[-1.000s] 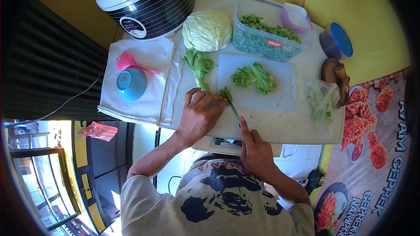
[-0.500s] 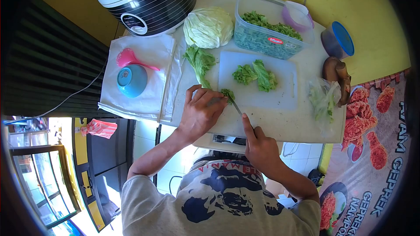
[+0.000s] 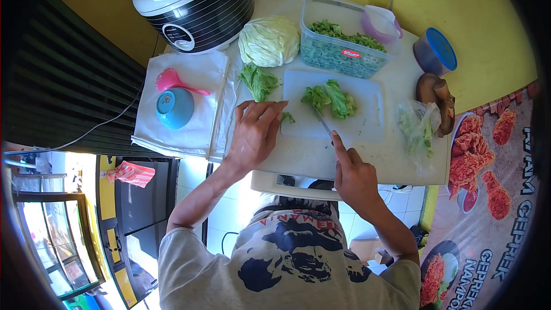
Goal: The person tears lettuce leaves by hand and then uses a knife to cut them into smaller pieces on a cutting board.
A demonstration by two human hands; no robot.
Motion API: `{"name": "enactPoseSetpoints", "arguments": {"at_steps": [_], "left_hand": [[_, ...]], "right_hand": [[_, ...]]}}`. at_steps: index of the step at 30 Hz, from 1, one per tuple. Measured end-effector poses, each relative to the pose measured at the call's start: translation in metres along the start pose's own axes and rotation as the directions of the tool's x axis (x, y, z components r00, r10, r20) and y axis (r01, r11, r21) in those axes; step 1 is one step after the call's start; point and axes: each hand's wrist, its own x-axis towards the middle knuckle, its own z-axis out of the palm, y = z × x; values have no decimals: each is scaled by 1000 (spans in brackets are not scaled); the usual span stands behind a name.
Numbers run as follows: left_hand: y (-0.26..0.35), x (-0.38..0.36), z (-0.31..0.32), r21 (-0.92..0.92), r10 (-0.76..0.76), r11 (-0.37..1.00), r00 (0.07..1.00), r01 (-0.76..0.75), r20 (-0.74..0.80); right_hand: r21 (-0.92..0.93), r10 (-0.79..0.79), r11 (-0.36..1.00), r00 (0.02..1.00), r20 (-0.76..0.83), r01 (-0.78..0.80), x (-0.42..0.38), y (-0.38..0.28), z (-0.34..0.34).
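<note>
A knife (image 3: 325, 123) is gripped in my right hand (image 3: 356, 179), its index finger along the back, the blade tip at cut lettuce (image 3: 315, 97) on the white cutting board (image 3: 367, 129). Another lettuce piece (image 3: 341, 100) lies just right of it. My left hand (image 3: 252, 133) rests at the board's left edge, fingers bent and close together; whatever is beneath them is mostly hidden. A small green scrap (image 3: 287, 117) shows beside its fingertips. Above that hand lies a lettuce leaf (image 3: 258, 82).
Behind the board stand a pale cabbage (image 3: 268, 41) and a clear tub (image 3: 344, 60) of chopped greens. A rice cooker (image 3: 195, 11), blue bowl (image 3: 175, 108) and pink ladle (image 3: 169, 80) are at left. A bagged vegetable (image 3: 416, 126) and blue-lidded container (image 3: 436, 51) are at right.
The knife and my right hand have moved right and the blade now reaches the lettuce at the board's middle. My left hand has shifted slightly left and up. The camera view has shifted slightly.
</note>
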Motion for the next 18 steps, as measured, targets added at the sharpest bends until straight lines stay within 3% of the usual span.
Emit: {"name": "enactPoseSetpoints", "arguments": {"at_steps": [4, 7, 10, 13, 16, 18], "left_hand": [[-5, 10, -1, 69, 18, 997, 997, -23, 73], [-1, 12, -5, 87, 47, 994, 984, -62, 170], [-1, 15, -1, 45, 69, 996, 983, -78, 171], [3, 24, 4, -143, 9, 990, 979, 21, 205], [20, 38, -8, -216, -18, 970, 927, 107, 375], [24, 43, -1, -399, -65, 883, 906, 248, 418]], "right_hand": [[34, -8, 999, 999, -50, 10, 1, 6, -6], [65, 44, 997, 999, -23, -43, 3, 5, -15], [118, 111, 987, 994, -19, -108, 6, 2, -20], [315, 157, 942, 983, -93, -120, 11, 8, -11], [594, 118, 804, 971, -206, 28, 35, 12, -3], [713, 209, 696, 975, -78, -92, 50, 7, -7]]}}
